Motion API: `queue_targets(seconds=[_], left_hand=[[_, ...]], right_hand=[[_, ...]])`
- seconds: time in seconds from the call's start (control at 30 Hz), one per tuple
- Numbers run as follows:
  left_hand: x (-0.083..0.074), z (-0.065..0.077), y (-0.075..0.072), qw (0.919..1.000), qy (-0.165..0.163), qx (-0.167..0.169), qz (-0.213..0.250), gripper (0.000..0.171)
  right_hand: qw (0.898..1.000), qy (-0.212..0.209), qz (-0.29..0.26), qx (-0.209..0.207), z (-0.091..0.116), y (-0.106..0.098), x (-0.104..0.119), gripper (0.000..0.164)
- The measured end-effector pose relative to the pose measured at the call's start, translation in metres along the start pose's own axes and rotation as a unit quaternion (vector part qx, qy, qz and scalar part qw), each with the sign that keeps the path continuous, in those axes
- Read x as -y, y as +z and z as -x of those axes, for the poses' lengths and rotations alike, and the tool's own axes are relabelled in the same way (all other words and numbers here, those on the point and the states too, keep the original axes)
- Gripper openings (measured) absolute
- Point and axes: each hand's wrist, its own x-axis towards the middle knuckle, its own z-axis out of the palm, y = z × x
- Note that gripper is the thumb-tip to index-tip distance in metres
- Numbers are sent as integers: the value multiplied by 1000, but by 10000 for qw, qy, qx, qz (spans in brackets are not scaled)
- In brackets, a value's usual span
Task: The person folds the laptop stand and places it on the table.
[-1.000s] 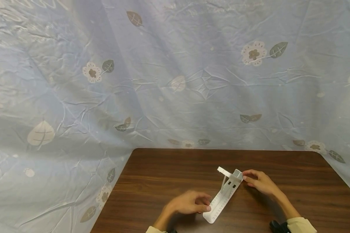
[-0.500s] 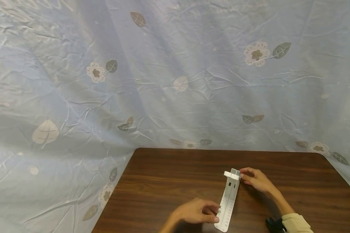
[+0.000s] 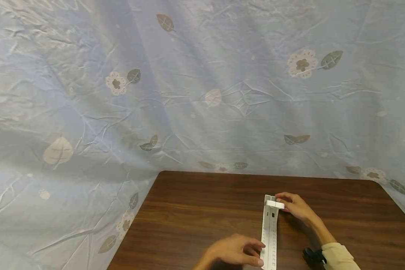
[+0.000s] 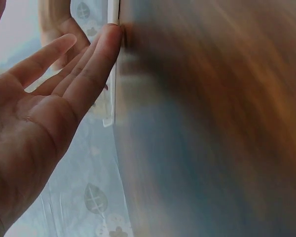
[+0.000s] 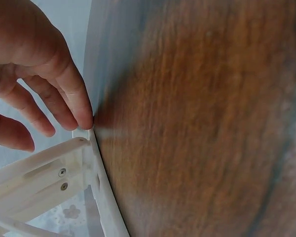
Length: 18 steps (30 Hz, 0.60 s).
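Note:
A long white plastic stand (image 3: 269, 236) lies flat on the brown wooden table, nearly in line with my view. Its base has rows of notches, and a raised arm (image 5: 39, 173) with two screws stands up from the far end in the right wrist view. My left hand (image 3: 234, 249) is at the near end, its fingertips against the left edge and its thumb apart from the fingers. At the far end, the fingertips of my right hand (image 3: 297, 206) touch the base's corner, thumb held away. Neither hand wraps round the stand.
The wood-grain table (image 3: 202, 210) has rounded far corners. Behind it and to the left hangs a pale blue sheet (image 3: 189, 93) printed with leaves and flowers. A black strap device (image 3: 314, 255) sits at my right wrist, by the cream sleeve (image 3: 339, 257).
The stand has turned from a slant to nearly straight ahead. Its near end swung right, with my left hand following along its edge, while my right hand stayed at the far end.

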Motion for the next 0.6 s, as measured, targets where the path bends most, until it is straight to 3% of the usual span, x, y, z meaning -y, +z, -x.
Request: queue_targets(seconds=[0.33,0.6], left_hand=[[-3,-9,6,9999,33,107,-101,49],[-3,-8,4,9998,72,97,-134,49]], right_hand=[[9994,-139,310,-34,-4,4,3,41],[9997,-91,215,-69,-1,5,8,42]])
